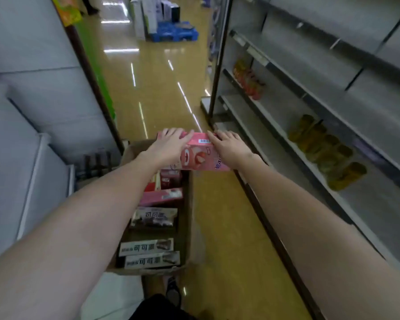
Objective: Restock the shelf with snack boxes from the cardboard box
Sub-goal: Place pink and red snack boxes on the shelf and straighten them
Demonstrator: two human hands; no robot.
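Centre frame: a person is holding a pink snack box (198, 153) w/ both hands above the far end of a cardboard box (188, 218) sitting on the glossy tan floor (222, 227) of a store aisle. The left hand (171, 144) is lying over the carton's left end, fingers spread and curling round its top edge; the right hand (228, 144) is clasping the right end, fingers wrapping the far side. The carton is a long, smooth rectangular pack, printed w/ a strawberry roll-cake pic and a barcode on its upper face.

Lower centre: the brown corrugated box is standing open, holding more long flat cartons, a pink one (161, 197) lying mid-box and grey-white cocoa boxes (148, 247) stacked nearer the camera.

Right side: grey metal shelving (356, 204) is running diagonally up the frame, its matte tiers mostly bare. Blurry yellow-green packs (326, 151) are sitting on a mid tier, red-orange packs (248, 80) farther up. Upper centre: a blue pallet (176, 33) is carrying tall boxes.
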